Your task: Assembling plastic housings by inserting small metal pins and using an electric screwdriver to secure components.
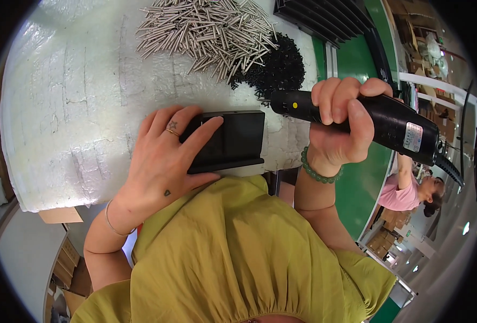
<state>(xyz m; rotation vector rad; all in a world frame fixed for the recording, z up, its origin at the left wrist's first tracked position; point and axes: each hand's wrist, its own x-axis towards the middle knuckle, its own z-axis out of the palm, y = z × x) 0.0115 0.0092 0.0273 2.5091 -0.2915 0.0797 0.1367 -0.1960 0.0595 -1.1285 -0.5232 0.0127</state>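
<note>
My right hand (346,121) is wrapped round a black electric screwdriver (405,126), held tilted with its thin bit pointing left toward a heap of small black screws (281,64). The bit tip is close to the near edge of that heap; I cannot tell whether it touches a screw. My left hand (166,156) grips a flat black rectangular part (238,140) at its left end, index finger across the top and thumb along the near side. The part lies at the near edge of the covered table. A pile of thin silvery metal pins (211,32) lies beyond both hands.
Whitish plastic sheeting (77,107) covers the table. A black ribbed rack (330,19) stands at the far right beside a green surface (351,199). The screwdriver's coiled cord (450,169) trails off right. A person in a pink shirt (400,192) sits farther right, near cardboard boxes (381,242).
</note>
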